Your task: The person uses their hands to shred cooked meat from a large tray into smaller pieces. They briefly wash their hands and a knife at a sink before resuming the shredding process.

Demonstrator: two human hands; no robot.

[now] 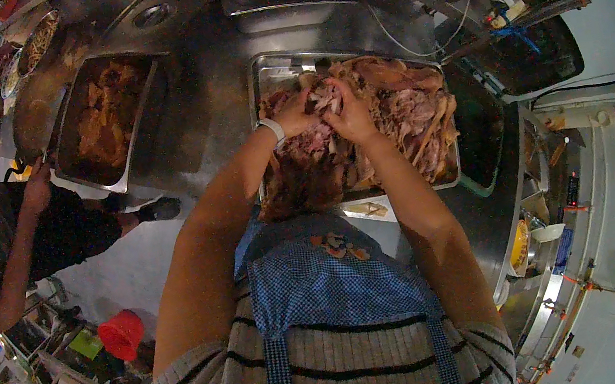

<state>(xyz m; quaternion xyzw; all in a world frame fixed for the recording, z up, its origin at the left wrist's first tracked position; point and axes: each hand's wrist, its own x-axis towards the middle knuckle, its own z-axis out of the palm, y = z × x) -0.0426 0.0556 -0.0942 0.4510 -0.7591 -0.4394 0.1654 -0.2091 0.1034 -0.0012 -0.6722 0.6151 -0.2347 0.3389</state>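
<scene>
A steel tray (346, 54) in front of me is heaped with cooked meat (409, 109) in large pieces, some with skin. My left hand (295, 116), with a pale band at the wrist, grips into the meat at the upper middle of the heap. Close on its right, my right hand (353, 115) holds the same torn, lighter-coloured piece (326, 98) between thumb and fingers. Some of the fingertips are hidden in the meat. A darker, browned piece (306, 183) lies at the tray's near left corner.
A second steel tray (142, 118) with browned meat in dark liquid stands on the steel worktop at left. Beside it is a co-worker's arm (35, 205). A red bucket (121, 336) is at lower left. A pale cable (412, 52) hangs behind my tray. Shelves with bowls line the right.
</scene>
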